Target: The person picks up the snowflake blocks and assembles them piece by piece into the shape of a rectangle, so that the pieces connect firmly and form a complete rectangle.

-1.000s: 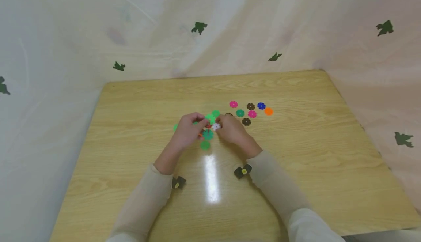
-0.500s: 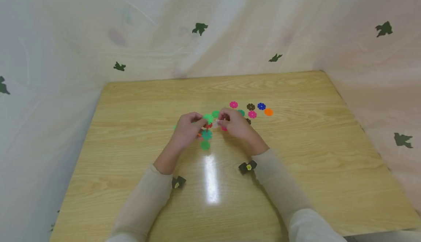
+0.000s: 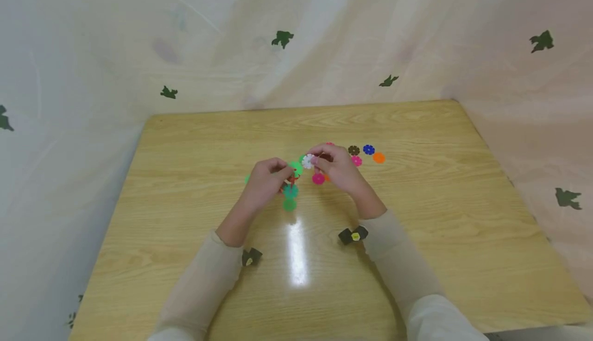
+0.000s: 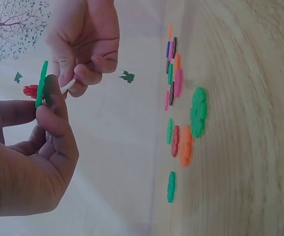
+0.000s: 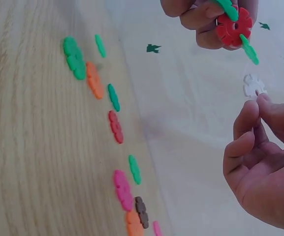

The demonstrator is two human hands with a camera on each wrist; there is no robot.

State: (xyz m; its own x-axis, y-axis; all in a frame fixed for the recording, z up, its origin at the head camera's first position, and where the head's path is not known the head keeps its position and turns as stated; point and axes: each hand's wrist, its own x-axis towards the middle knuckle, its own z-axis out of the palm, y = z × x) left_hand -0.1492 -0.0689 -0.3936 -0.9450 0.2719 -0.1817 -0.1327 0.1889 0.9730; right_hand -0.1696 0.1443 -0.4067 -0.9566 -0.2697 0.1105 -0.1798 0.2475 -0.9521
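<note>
My left hand [image 3: 265, 185] pinches a small joined group of snowflake-shaped plastic discs above the table. In the right wrist view a red disc [image 5: 234, 27] sits at its middle, with one green disc [image 5: 250, 49] slotted into its edge and another green disc [image 5: 228, 9] by the fingers. Between thumb and fingertips, my right hand [image 3: 340, 172] holds a white disc [image 5: 253, 86] by its rim. A gap separates the white disc from the joined group in that view. Part of the group is covered by the left fingers in the head view.
Several loose discs lie flat on the wooden table [image 3: 417, 238]: brown [image 3: 354, 150], blue [image 3: 368, 149] and orange [image 3: 379, 158] at the right, pink [image 3: 318, 178] under the right hand, green [image 3: 290, 205] nearer the front. A pale cloth [image 3: 222, 37] hangs behind.
My right hand has drawn back to the right and away from the body with the white disc, off the joined group. The left hand stays almost where it was.
</note>
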